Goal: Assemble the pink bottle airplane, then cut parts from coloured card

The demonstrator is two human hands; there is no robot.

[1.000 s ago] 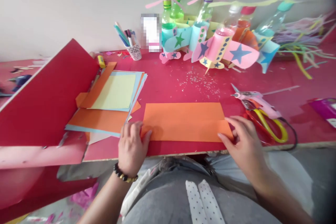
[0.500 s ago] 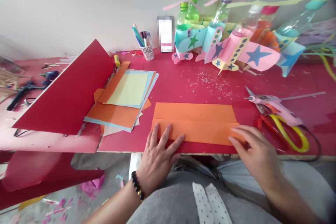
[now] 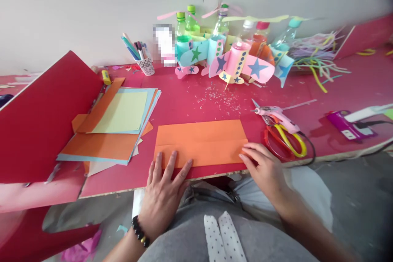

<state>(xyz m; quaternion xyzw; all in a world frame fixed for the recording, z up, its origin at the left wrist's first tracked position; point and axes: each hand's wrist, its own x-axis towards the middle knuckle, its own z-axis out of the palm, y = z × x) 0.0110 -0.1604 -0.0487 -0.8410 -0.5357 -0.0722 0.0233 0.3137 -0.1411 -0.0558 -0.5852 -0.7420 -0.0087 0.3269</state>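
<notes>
A sheet of orange paper (image 3: 201, 137) lies on the table near its front edge, with a crease or folded edge running lengthwise across it. My left hand (image 3: 166, 184) rests flat on its lower left part, fingers spread. At the sheet's right end, my right hand (image 3: 264, 168) pinches the edge between thumb and fingers. Scissors (image 3: 290, 139) with red and yellow handles lie just right of that hand, and a pink glue gun (image 3: 278, 115) lies over them.
Stacked coloured paper (image 3: 107, 145) lies left, beside a leaning red board (image 3: 55, 118). A pen cup (image 3: 145, 66) and bottle planes (image 3: 239, 61) stand along the wall. Paper scraps (image 3: 219, 98) lie mid-table. A purple power strip (image 3: 350, 126) is at the right.
The view has turned to the right, bringing the power strip and paper strips into sight. Both hands keep about the same places on the orange paper.
</notes>
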